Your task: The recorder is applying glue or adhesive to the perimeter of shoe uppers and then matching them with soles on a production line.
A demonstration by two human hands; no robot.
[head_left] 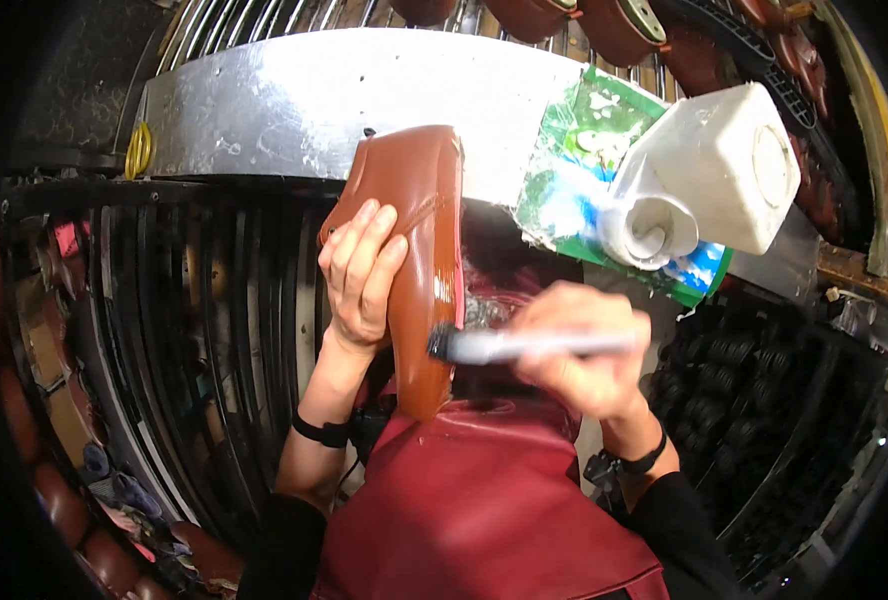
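Note:
A brown leather boot (427, 235) lies lengthwise in front of me, its shaft over the metal bench edge and its toe end close to my lap. My left hand (359, 270) is closed round the boot's left side, fingers spread over the leather. In my right hand (589, 350), slightly blurred, is a brush with a pale handle (499, 347). The dark bristles (442, 342) touch the leather near the boot's right edge, below a wet-looking shiny patch. A pink strip shows along that right edge. The boot's underside is hidden.
A white plastic jug (724, 165) with a cut-open spout part (649, 230) lies on a smeared green sheet (699, 288) at the right of the metal bench (364, 90). Black slatted racks stand on both sides. More brown boots are at the far right. A red apron (494, 500) covers my lap.

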